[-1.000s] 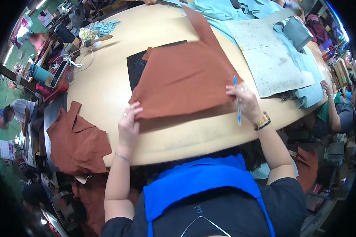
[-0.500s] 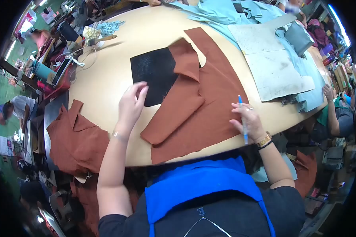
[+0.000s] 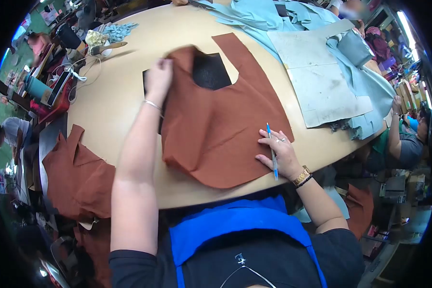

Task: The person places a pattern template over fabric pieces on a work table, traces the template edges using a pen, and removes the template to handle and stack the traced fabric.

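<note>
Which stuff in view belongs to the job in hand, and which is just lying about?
In the job:
- rust cloth, edge raised in left hand
- pen, in right hand
- black sheet under the cloth, probably

Lying about, apparently:
- brush
- blue scraps
- stained pale sheet

Solid rust-brown cloth [image 3: 221, 129] contrasts with a black sheet [image 3: 211, 72] at twelve o'clock and a pale-tan table [image 3: 101, 110]; a blue-and-clear pen [image 3: 273, 159] shows at three, smudged grey-white card [image 3: 319, 86] at two, plain aqua fabric [image 3: 259, 19] at one. A bright blue apron [image 3: 235, 216] tops a black shirt [image 3: 204, 261] at six.
</note>
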The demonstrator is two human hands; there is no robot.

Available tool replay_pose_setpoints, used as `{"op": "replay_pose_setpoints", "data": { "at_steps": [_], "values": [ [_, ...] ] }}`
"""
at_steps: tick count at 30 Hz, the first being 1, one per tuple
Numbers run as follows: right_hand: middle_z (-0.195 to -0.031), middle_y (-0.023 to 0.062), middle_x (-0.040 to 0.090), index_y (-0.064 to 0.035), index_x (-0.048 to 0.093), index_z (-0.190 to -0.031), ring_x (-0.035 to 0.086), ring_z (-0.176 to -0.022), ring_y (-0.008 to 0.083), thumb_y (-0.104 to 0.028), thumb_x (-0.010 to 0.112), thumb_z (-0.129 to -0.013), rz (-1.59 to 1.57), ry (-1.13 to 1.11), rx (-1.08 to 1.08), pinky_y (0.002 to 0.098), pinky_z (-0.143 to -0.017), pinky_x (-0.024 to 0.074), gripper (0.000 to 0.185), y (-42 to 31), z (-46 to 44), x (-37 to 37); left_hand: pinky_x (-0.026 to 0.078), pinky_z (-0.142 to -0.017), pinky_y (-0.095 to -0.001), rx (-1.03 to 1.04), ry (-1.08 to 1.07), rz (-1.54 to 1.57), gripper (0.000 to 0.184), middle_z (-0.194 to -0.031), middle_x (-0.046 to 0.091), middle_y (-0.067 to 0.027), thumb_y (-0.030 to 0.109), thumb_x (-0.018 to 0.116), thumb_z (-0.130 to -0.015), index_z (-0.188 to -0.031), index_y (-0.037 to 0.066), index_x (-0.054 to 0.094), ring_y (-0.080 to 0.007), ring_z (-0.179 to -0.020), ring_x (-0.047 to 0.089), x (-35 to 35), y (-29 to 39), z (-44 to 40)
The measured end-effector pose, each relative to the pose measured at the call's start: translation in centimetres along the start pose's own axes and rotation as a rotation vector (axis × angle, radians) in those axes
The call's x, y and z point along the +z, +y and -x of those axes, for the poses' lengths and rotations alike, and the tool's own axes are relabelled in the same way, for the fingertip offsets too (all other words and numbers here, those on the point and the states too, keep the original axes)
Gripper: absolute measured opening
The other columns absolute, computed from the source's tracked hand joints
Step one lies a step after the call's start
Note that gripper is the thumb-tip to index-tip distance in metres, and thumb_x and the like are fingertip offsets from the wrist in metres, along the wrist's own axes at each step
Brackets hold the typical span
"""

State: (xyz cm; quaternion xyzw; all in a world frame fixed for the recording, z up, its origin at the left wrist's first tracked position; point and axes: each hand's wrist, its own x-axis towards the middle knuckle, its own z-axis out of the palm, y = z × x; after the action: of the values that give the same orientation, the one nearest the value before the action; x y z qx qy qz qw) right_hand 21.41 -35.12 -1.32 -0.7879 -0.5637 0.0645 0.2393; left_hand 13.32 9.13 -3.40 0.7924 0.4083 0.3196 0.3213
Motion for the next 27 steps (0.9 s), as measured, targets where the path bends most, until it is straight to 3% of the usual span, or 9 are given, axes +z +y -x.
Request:
{"op": "replay_pose_setpoints", "data": {
  "at_steps": [2,5,7,11,13,15,19,23,27],
  "values": [
    [-0.139,0.0098,0.057,-0.0111,0.062,-0.113,0.048,-0.133,0.0303,-0.031,0.077,-0.081,0.000,0.025,0.003,0.0555,-0.110,0.0327,0.041,-0.4,0.0,0.3,0.052,-0.083,-0.0396,-0.076,0.186,0.013,0.042,-0.098,0.070,-0.0202,0.038,0.057,-0.095,-0.106,-0.002,0.063,-0.0307,-0.093,0.068,-3.2,-6.2,-3.3],
    [-0.140,0.0118,0.056,-0.0110,0.063,-0.112,0.048,-0.132,0.0309,-0.031,0.077,-0.081,0.015,0.034,0.035,0.0557,-0.110,0.0332,0.040,-1.7,0.3,0.7,0.052,-0.076,-0.0353,-0.189,0.194,0.144,0.044,-0.095,0.069,-0.0129,0.041,0.057,-0.096,-0.110,-0.001,0.059,-0.0209,-0.080,0.066,-7.2,-14.8,-5.3],
    [-0.140,0.0112,0.056,-0.0112,0.063,-0.112,0.048,-0.132,0.0308,-0.031,0.078,-0.080,0.025,0.028,0.015,0.0551,-0.109,0.0342,0.040,-2.0,0.7,0.8,0.052,-0.077,-0.0352,-0.282,0.123,0.261,0.049,-0.099,0.066,-0.0129,0.043,0.055,-0.098,-0.118,-0.002,0.055,-0.0200,-0.084,0.063,-10.0,-11.6,-1.1],
    [-0.139,0.0088,0.057,-0.0118,0.064,-0.111,0.050,-0.130,0.0298,-0.033,0.079,-0.078,0.024,-0.008,-0.010,0.0530,-0.108,0.0365,0.041,-1.4,1.3,0.2,0.049,-0.076,-0.0311,0.007,0.077,0.059,0.051,-0.102,0.063,-0.0106,0.045,0.053,-0.099,-0.123,0.000,0.054,-0.0152,-0.091,0.057,-11.6,-6.3,9.2],
    [-0.138,0.0075,0.058,-0.0117,0.064,-0.111,0.050,-0.129,0.0295,-0.034,0.079,-0.077,0.013,-0.013,-0.025,0.0520,-0.107,0.0376,0.043,-0.9,1.0,-0.1,0.047,-0.078,-0.0308,-0.022,-0.096,-0.127,0.049,-0.098,0.063,-0.0086,0.046,0.055,-0.098,-0.118,0.001,0.059,-0.0144,-0.089,0.058,-13.0,-1.7,14.6],
    [-0.135,0.0062,0.060,-0.0115,0.064,-0.111,0.052,-0.128,0.0291,-0.034,0.079,-0.078,0.008,-0.017,-0.020,0.0504,-0.107,0.0382,0.043,-1.0,0.7,-0.5,0.048,-0.079,-0.0332,-0.193,-0.236,0.113,0.040,-0.093,0.064,-0.0079,0.040,0.063,-0.094,-0.111,0.003,0.063,-0.0179,-0.087,0.060,-12.2,-2.4,17.3],
    [-0.135,0.0069,0.060,-0.0111,0.064,-0.111,0.052,-0.128,0.0294,-0.032,0.078,-0.080,0.007,0.024,-0.028,0.0501,-0.109,0.0367,0.040,-1.0,0.3,0.0,0.050,-0.078,-0.0384,0.071,-0.196,-0.333,0.035,-0.094,0.064,-0.0088,0.028,0.077,-0.081,-0.104,0.006,0.063,-0.0269,-0.088,0.062,-10.8,-0.4,20.2],
    [-0.135,0.0072,0.060,-0.0108,0.064,-0.111,0.051,-0.128,0.0295,-0.031,0.079,-0.079,0.008,0.035,-0.029,0.0502,-0.109,0.0367,0.040,-0.9,0.4,0.1,0.049,-0.085,-0.0432,0.299,0.140,-0.457,0.036,-0.107,0.060,-0.0115,0.030,0.076,-0.083,-0.105,0.005,0.062,-0.0316,-0.098,0.061,-9.9,-0.2,20.8],
    [-0.135,0.0075,0.060,-0.0106,0.064,-0.111,0.051,-0.128,0.0295,-0.031,0.079,-0.080,0.000,0.034,-0.028,0.0503,-0.109,0.0368,0.040,-1.1,0.4,0.2,0.047,-0.085,-0.0444,0.113,0.002,-0.509,0.030,-0.104,0.061,-0.0096,0.032,0.070,-0.088,-0.100,0.005,0.063,-0.0304,-0.099,0.061,-10.3,-0.5,19.8]
  ]
}}
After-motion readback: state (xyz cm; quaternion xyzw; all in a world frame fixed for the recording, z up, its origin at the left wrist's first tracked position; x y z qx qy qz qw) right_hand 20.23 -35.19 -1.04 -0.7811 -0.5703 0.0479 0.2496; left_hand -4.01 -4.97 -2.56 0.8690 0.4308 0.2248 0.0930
